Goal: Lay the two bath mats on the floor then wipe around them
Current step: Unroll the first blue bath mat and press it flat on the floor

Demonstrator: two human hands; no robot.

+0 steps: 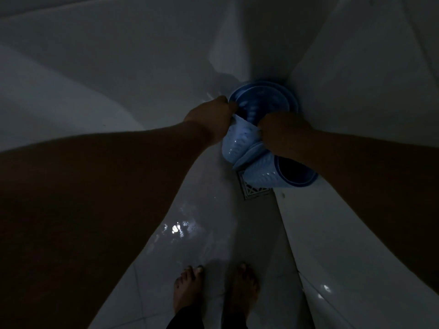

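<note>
The room is dim. Two blue rubber bath mats are curled up together in the corner of white tiled walls. One mat [263, 98] stands curled against the corner, its dark blue inside facing me. The other mat [259, 173] bends toward me, its pale ribbed underside showing above the floor drain. My left hand [213, 112] grips the curled edge of the mats on the left. My right hand [282, 134] grips the folded part on the right. Both forearms reach in from the sides.
A square metal floor drain [251, 192] lies just under the mats. The white tile floor [190, 233] is wet and shiny. My bare feet [213, 288] stand at the bottom centre. Tiled walls close in left and right.
</note>
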